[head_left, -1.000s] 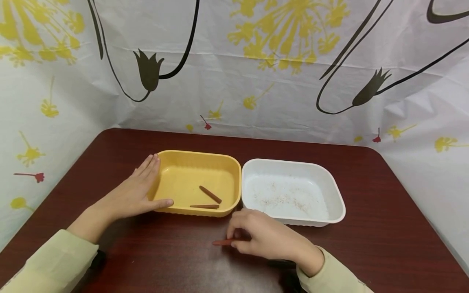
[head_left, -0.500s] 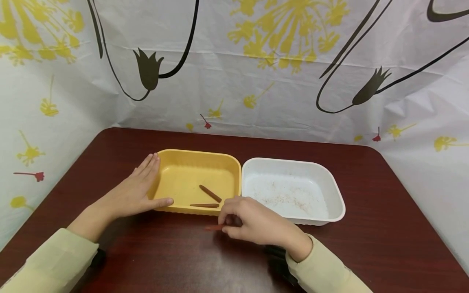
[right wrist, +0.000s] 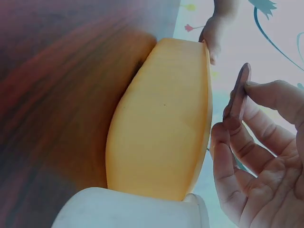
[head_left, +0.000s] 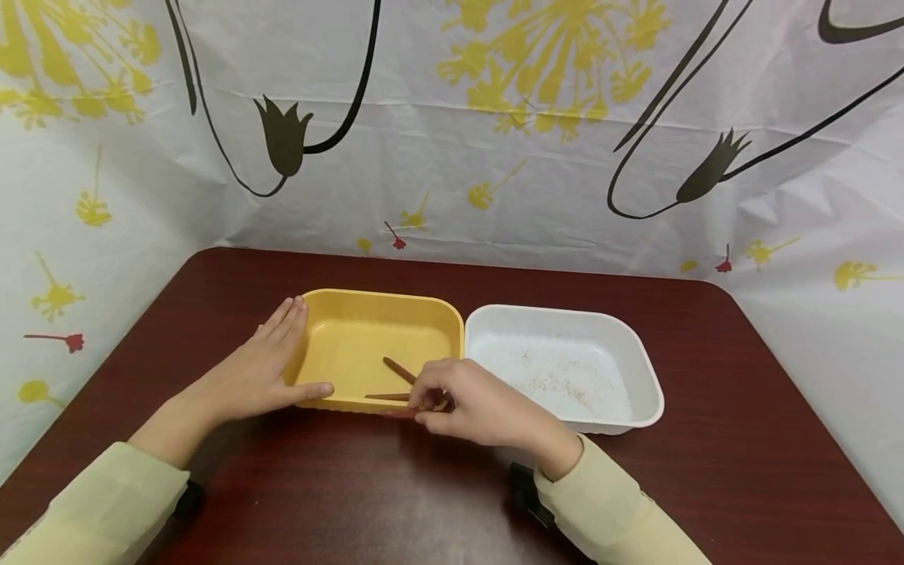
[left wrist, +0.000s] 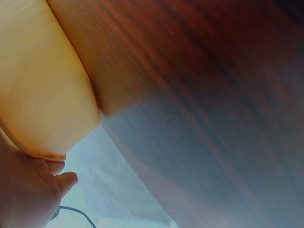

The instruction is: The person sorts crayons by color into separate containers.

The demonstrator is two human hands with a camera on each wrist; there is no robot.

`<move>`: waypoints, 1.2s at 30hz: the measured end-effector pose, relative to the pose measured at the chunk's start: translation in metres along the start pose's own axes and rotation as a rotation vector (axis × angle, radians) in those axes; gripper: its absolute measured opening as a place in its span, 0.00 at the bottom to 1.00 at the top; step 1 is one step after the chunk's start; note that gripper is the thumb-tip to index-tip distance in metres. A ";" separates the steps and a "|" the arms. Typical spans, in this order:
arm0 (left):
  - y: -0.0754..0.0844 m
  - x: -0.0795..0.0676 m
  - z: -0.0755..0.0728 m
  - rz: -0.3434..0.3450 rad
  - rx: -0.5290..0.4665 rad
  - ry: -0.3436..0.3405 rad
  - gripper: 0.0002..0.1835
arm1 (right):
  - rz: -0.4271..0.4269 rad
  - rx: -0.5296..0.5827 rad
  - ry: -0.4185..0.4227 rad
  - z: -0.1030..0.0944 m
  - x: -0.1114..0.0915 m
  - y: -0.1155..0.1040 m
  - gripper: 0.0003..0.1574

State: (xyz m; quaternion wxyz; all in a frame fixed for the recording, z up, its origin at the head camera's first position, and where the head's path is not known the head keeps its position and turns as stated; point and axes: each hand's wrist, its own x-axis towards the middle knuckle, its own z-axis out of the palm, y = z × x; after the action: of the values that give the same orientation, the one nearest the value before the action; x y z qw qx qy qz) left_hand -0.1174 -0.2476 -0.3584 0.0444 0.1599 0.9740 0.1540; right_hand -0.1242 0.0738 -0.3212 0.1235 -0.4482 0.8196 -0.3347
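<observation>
My left hand (head_left: 257,373) rests with straight fingers along the left end of a yellow plastic tray (head_left: 374,300), its thumb across the front rim. Two brown tapered sticks (head_left: 399,368) lie on the tray's floor, partly covered by my right hand (head_left: 476,404). Between thumb and fingertips, my right hand pinches a third reddish-brown stick (right wrist: 237,99), faceted and narrowing at one end. It hovers close to the yellow tray's front rim, near the right corner. In the left wrist view, fingers (left wrist: 66,183) show at the pale yellow tray wall (left wrist: 52,95).
A white tray (head_left: 558,315) stands against the yellow one on its right, with brown crumbs (head_left: 558,383) scattered on its floor. Both are on a dark red-brown table (head_left: 318,502). A printed white sheet (head_left: 424,141) hangs behind and at the sides.
My right hand has carried the pinched stick up and left, from the table in front of the trays to the yellow tray's front rim. My left hand has stayed put.
</observation>
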 end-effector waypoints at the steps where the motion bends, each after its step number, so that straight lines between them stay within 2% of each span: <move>1: 0.000 0.000 0.000 -0.001 -0.002 0.000 0.65 | -0.004 -0.004 0.003 -0.001 0.002 0.000 0.05; 6: 0.000 0.000 0.000 0.004 0.000 0.005 0.65 | -0.015 -0.034 0.017 -0.004 0.009 0.000 0.05; 25: -0.001 -0.001 0.001 0.004 -0.001 0.005 0.65 | 0.095 -0.010 0.047 -0.002 0.044 0.017 0.04; 36: 0.000 -0.001 0.000 0.005 0.006 0.006 0.65 | 0.063 -0.083 0.018 0.004 0.060 0.018 0.03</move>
State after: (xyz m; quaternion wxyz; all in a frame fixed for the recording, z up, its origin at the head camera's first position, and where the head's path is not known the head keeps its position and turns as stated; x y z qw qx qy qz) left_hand -0.1161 -0.2481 -0.3586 0.0405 0.1620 0.9742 0.1518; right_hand -0.1676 0.0298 -0.3302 0.1081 -0.4240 0.8475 -0.3003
